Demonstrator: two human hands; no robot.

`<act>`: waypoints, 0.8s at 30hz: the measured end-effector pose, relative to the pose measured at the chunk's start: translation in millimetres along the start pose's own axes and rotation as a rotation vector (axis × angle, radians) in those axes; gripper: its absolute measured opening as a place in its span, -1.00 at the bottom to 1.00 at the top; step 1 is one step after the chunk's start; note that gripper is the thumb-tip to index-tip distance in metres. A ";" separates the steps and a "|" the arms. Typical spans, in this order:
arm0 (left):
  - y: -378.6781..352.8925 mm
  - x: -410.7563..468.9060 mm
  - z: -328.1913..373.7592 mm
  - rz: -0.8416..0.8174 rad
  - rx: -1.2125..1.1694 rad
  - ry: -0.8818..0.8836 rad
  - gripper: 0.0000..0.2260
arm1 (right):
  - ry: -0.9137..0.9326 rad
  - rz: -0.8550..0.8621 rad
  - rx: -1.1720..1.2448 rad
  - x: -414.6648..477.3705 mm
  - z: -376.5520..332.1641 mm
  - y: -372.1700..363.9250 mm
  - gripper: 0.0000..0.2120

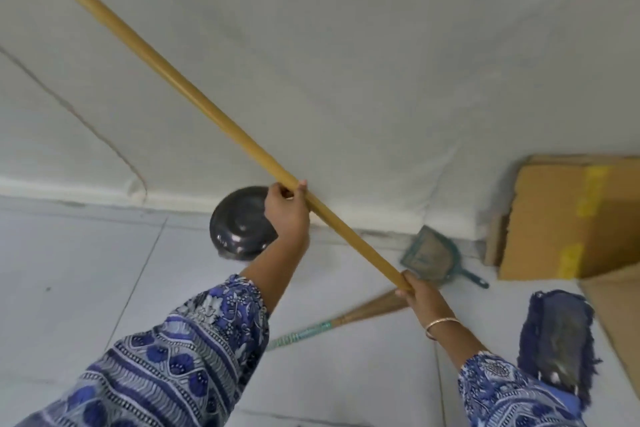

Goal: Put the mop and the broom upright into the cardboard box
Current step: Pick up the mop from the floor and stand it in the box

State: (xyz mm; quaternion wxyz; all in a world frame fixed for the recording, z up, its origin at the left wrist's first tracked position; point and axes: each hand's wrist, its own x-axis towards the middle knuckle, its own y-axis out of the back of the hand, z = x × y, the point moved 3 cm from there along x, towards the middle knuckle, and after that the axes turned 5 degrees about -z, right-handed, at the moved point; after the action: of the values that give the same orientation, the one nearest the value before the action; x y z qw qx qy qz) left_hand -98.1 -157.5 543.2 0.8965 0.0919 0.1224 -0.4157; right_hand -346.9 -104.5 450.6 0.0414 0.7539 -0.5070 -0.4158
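The mop's long wooden handle point(173, 74) runs slantwise from the top left down to the lower right. My left hand point(285, 210) grips it at mid-length, and my right hand point(415, 291) grips it lower down. Its dark blue mop head point(557, 333) lies on the floor at the lower right, behind my right sleeve. A grass broom point(349, 317) with a teal-wrapped handle lies flat on the floor beneath my arms. The cardboard box point(554, 222) stands against the wall at the right, one flap point(616, 305) hanging down toward me.
A dark metal bowl point(239, 224) leans at the foot of the white wall. A teal dustpan point(433, 258) lies on the floor between the handle and the box. The floor is pale tile.
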 end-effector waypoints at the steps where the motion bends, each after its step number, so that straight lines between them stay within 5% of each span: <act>1: -17.3 -15.8 29.3 -0.048 -0.025 -0.040 -0.79 | 0.012 0.048 0.015 -16.3 -10.0 24.4 -0.70; 11: -197.5 -224.7 198.0 -0.500 -0.033 -0.454 -0.77 | -0.009 0.440 0.133 -151.3 26.4 220.3 -0.68; 17: -320.8 -401.4 235.9 -0.643 0.014 -0.725 -0.85 | 0.070 0.583 0.077 -223.8 106.8 337.3 -0.61; 24: -436.6 -547.9 241.4 -0.709 0.037 -0.846 -0.83 | 0.106 0.662 0.132 -268.1 207.9 458.1 -0.66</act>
State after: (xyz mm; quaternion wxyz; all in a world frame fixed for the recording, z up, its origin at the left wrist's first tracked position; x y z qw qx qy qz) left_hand -741.0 -104.0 907.8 0.6708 -0.1142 -0.2325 -0.6950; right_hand -858.0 -36.6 693.9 0.1518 0.5700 -0.7471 -0.3064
